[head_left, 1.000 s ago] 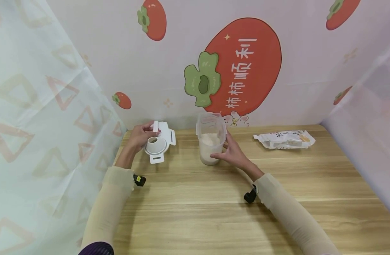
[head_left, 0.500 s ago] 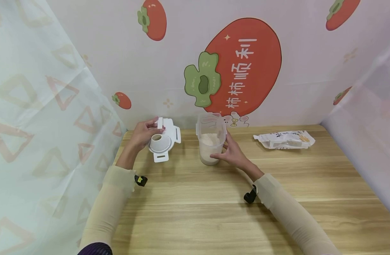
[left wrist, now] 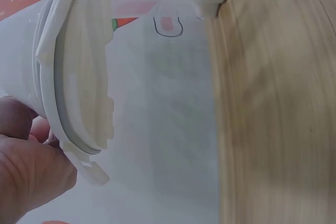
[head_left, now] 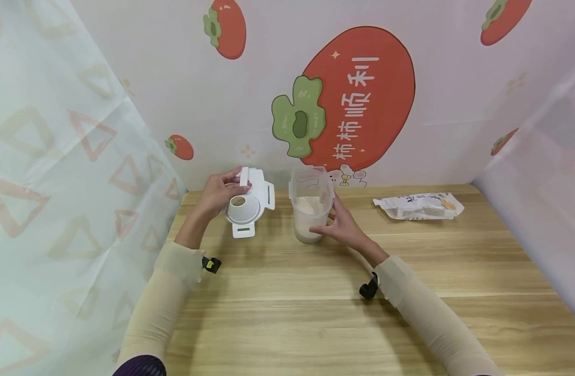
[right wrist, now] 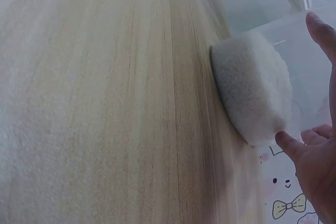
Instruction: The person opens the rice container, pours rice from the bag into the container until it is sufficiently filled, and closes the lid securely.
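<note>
My left hand (head_left: 218, 194) pinches a raised white tab on a white plastic lid (head_left: 256, 184). The lid has a round spout and slotted side flaps. In the left wrist view the lid (left wrist: 81, 72) is tilted on edge, apart from the table. To its right stands a clear plastic container (head_left: 299, 180), upright and uncovered, partly filled with white grains (right wrist: 249, 85) that look like rice. My right hand (head_left: 346, 225) grips the container from the right, thumb in front; its other fingers are partly hidden behind.
A white printed plastic bag (head_left: 419, 207) lies flat near the back right of the wooden table (head_left: 287, 313). A patterned sheet (head_left: 250, 104) rises just behind the container, and another (head_left: 76, 156) hangs along the left side.
My left hand has carried the lid to the right and slightly up, closer to the container. The right hand and the container have stayed in place.
</note>
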Demonstrator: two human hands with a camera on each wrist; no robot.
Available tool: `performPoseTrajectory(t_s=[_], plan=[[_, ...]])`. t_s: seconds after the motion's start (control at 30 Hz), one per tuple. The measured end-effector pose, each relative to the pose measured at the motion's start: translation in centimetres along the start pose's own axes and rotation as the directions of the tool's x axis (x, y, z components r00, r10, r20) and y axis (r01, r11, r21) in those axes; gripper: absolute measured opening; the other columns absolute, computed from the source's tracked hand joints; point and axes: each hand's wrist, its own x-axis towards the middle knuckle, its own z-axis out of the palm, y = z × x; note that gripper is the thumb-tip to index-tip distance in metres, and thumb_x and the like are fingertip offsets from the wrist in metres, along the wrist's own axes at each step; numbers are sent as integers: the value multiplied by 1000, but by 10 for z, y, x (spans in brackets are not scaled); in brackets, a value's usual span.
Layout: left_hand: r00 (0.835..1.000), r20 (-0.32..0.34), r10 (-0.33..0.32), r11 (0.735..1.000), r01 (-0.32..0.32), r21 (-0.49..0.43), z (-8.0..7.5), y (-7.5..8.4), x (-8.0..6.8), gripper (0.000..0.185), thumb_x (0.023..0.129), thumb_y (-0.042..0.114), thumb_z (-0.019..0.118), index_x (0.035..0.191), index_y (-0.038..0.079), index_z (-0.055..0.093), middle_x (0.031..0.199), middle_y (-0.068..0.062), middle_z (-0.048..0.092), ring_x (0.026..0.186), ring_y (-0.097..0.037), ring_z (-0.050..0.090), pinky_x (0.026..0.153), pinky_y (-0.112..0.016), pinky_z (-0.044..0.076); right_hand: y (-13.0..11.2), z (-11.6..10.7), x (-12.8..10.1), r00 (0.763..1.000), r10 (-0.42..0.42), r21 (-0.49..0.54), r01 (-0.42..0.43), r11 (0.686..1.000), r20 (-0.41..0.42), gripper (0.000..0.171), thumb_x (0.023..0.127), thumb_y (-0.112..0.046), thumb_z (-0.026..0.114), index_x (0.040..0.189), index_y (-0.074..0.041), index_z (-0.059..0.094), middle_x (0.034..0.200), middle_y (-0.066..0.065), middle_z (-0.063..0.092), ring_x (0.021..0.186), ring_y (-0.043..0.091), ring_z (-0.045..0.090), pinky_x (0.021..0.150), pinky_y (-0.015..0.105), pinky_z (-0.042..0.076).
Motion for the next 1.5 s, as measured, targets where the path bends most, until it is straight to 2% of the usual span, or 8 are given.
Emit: performPoseTrajectory(t_s=[0.2, 0.53, 0.73, 1.07, 1.23, 1.5], plan=[[999, 5, 33, 999, -33, -19, 8, 11, -1, 75, 94, -1, 78, 160, 3, 42, 133, -29, 66, 93, -3, 74, 86, -16, 57, 0, 0, 0, 1000, -28, -10, 28, 1000, 5, 130, 81, -8, 93, 172, -26, 2, 176, 12, 18, 160, 36, 26, 116, 67, 38], [999, 5, 37, 997, -37, -71, 17, 19, -2, 75, 93, -1, 79, 160, 4, 44, 119, -17, 73, 95, -8, 77, 90, -20, 58, -1, -1, -3, 1000, -19, -6, 19, 1000, 5, 128, 81, -12, 94, 172, -25, 5, 174, 15, 21, 158, 37, 29, 115, 67, 39], [999, -1, 48, 998, -48, -31, 23, 28, -3, 76, 91, 6, 83, 159, 8, 48, 121, -16, 75, 101, -12, 76, 99, -25, 53, -1, -1, -4, 1000, -19, -1, 19, 1000, 5, 127, 82, -12, 94, 172, -24, 5, 174, 14, 22, 157, 38, 30, 115, 68, 39], [998, 27, 58, 994, -56, -91, 38, 41, -2, 74, 92, 2, 81, 157, 4, 49, 126, -23, 73, 98, -10, 76, 86, -21, 57, -2, -1, -5, 1000, -24, -4, 24, 1000, 8, 128, 82, -13, 94, 172, -23, 5, 172, 19, 24, 155, 40, 33, 115, 68, 40], [997, 43, 65, 993, -60, -98, 45, 44, 3, 73, 91, 2, 82, 157, 4, 49, 126, -24, 73, 99, -10, 76, 85, -21, 58, 0, 0, -3, 1000, -23, -5, 23, 1000, 2, 128, 81, -13, 95, 172, -21, 5, 171, 20, 25, 154, 40, 34, 114, 67, 41], [995, 68, 77, 989, -67, -134, 60, 51, 8, 75, 91, -2, 80, 158, 3, 47, 127, -26, 72, 100, -13, 77, 84, -22, 60, 1, 2, -4, 1000, 7, -1, -7, 1000, -7, 128, 80, -16, 95, 172, -30, 7, 170, 11, 31, 154, 35, 37, 115, 64, 42]])
